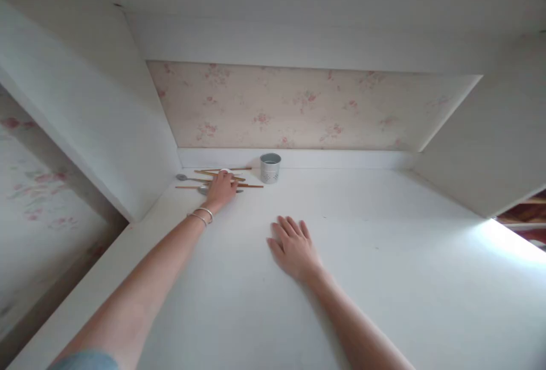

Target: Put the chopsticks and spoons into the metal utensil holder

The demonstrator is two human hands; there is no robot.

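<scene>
Left hand (pixel 222 188) on chopsticks (pixel 251 186) by back edge; right hand (pixel 294 248) flat mid-desk (pixel 384 256)

Chopsticks (pixel 239 178) left of cup (pixel 270 167)

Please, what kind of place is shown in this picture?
Probably a home, perhaps a kitchen or dining corner. A white built-in counter sits in an alcove backed by floral wallpaper. Wooden chopsticks and a spoon lie under the left hand, beside a small metal utensil cup.

Head camera, looking forward-down over white desk (pixel 384 279), mid-range.
</scene>
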